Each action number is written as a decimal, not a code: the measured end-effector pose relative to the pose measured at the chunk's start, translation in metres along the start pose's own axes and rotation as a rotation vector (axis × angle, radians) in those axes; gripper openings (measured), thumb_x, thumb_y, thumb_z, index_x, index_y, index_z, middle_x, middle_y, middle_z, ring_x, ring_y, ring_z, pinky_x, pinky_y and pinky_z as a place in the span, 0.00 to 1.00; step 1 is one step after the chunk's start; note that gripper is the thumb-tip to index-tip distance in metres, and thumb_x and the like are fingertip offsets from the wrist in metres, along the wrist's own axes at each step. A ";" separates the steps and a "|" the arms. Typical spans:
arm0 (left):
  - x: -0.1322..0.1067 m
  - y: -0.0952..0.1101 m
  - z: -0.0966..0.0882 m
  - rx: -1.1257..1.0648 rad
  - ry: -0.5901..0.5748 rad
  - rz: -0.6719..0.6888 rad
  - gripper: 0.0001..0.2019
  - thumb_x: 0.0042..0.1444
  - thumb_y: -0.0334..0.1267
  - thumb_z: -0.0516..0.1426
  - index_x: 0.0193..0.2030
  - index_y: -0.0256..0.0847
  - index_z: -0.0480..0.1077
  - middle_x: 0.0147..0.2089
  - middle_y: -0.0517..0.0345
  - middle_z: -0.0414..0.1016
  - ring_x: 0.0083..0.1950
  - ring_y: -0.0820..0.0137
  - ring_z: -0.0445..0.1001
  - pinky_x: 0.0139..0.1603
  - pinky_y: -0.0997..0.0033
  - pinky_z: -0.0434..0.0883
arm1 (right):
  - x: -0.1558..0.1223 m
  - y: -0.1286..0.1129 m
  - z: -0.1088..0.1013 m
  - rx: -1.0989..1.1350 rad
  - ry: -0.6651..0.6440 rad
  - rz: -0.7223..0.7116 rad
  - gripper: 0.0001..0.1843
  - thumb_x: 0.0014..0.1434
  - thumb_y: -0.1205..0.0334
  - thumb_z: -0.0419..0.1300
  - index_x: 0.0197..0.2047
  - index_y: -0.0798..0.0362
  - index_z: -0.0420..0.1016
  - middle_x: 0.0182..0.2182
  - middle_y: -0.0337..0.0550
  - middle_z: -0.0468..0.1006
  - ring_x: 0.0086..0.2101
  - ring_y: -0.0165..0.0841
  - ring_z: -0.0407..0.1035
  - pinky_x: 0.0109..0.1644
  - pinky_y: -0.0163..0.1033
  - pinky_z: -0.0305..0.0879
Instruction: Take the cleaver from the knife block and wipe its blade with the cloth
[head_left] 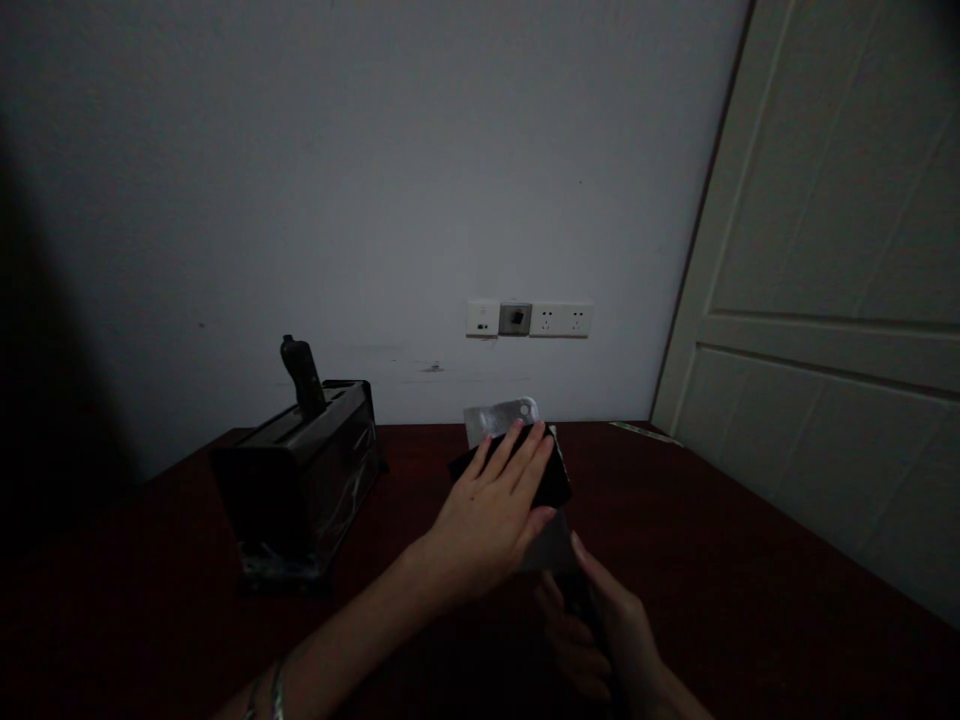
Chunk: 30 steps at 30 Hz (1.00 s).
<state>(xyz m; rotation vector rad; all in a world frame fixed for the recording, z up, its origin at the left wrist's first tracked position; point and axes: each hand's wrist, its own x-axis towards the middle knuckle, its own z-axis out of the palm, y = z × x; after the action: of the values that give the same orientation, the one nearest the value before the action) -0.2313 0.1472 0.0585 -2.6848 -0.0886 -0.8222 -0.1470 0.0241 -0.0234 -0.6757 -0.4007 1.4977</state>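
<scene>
My right hand [619, 620] is wrapped around the dark handle of a cleaver [501, 415], whose wide metal blade points away from me. A hole shows near the blade's far corner. Across the middle of the blade lies a flat black cloth [556, 482], with a pale, ragged right edge. My left hand [499, 500] holds this cloth against the blade, its fingers stretched over it and the thumb at the near edge. The blade's near part [551, 547] shows below the cloth. The underside of the blade is hidden.
A dark, boxy knife block [300, 470] with one black handle [302, 375] sticking up stands at left on the dark red table [720, 560]. Behind are a wall with sockets [561, 320] and, at right, a pale panelled door [825, 330]. A thin strip [646, 433] lies at the back right.
</scene>
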 end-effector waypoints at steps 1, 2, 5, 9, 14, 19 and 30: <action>0.000 0.003 0.000 -0.003 -0.001 0.016 0.29 0.63 0.45 0.40 0.67 0.36 0.37 0.69 0.55 0.31 0.69 0.63 0.30 0.66 0.57 0.46 | 0.000 -0.001 -0.001 0.002 -0.012 -0.003 0.27 0.48 0.36 0.54 0.21 0.54 0.62 0.10 0.29 0.56 0.08 0.18 0.43 0.08 0.25 0.41; 0.000 0.003 0.000 -0.005 0.000 0.024 0.29 0.63 0.45 0.40 0.67 0.36 0.36 0.69 0.56 0.31 0.69 0.63 0.30 0.66 0.58 0.46 | 0.000 -0.002 -0.001 -0.004 -0.023 -0.008 0.27 0.48 0.36 0.54 0.21 0.54 0.62 0.10 0.29 0.57 0.08 0.18 0.43 0.08 0.25 0.41; 0.001 -0.010 0.000 -0.005 0.015 -0.015 0.28 0.63 0.44 0.39 0.67 0.37 0.36 0.69 0.54 0.32 0.69 0.64 0.30 0.65 0.57 0.46 | 0.000 0.000 0.001 -0.037 -0.035 -0.001 0.27 0.48 0.36 0.53 0.20 0.54 0.62 0.10 0.29 0.57 0.08 0.18 0.42 0.08 0.25 0.41; 0.000 -0.043 -0.006 -0.039 0.041 -0.113 0.28 0.64 0.43 0.38 0.67 0.36 0.34 0.69 0.51 0.34 0.69 0.64 0.31 0.65 0.56 0.46 | 0.001 0.006 0.006 -0.069 -0.017 0.059 0.29 0.52 0.35 0.48 0.20 0.54 0.61 0.09 0.30 0.56 0.08 0.18 0.42 0.08 0.25 0.41; 0.000 -0.045 -0.008 -0.039 0.036 -0.111 0.28 0.64 0.43 0.39 0.67 0.37 0.34 0.69 0.50 0.33 0.69 0.64 0.30 0.65 0.55 0.45 | -0.001 0.005 0.007 -0.059 -0.043 0.101 0.29 0.51 0.35 0.49 0.19 0.54 0.62 0.09 0.30 0.56 0.08 0.19 0.42 0.08 0.26 0.41; -0.002 0.004 0.001 -0.009 -0.024 0.057 0.28 0.63 0.46 0.41 0.67 0.38 0.39 0.69 0.56 0.32 0.69 0.63 0.30 0.65 0.57 0.46 | -0.001 -0.005 -0.003 -0.010 -0.065 0.017 0.27 0.51 0.35 0.50 0.21 0.54 0.60 0.10 0.28 0.54 0.08 0.18 0.40 0.09 0.26 0.40; 0.002 -0.019 -0.002 0.001 0.018 -0.045 0.28 0.63 0.43 0.41 0.67 0.38 0.38 0.69 0.53 0.33 0.68 0.61 0.30 0.65 0.55 0.48 | 0.000 0.003 0.003 -0.036 -0.127 0.067 0.28 0.51 0.35 0.50 0.21 0.54 0.60 0.10 0.29 0.56 0.08 0.19 0.42 0.08 0.26 0.43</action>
<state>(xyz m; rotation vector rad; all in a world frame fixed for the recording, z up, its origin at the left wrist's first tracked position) -0.2334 0.1642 0.0671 -2.6829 -0.1454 -0.8598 -0.1513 0.0247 -0.0234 -0.6296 -0.5073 1.6048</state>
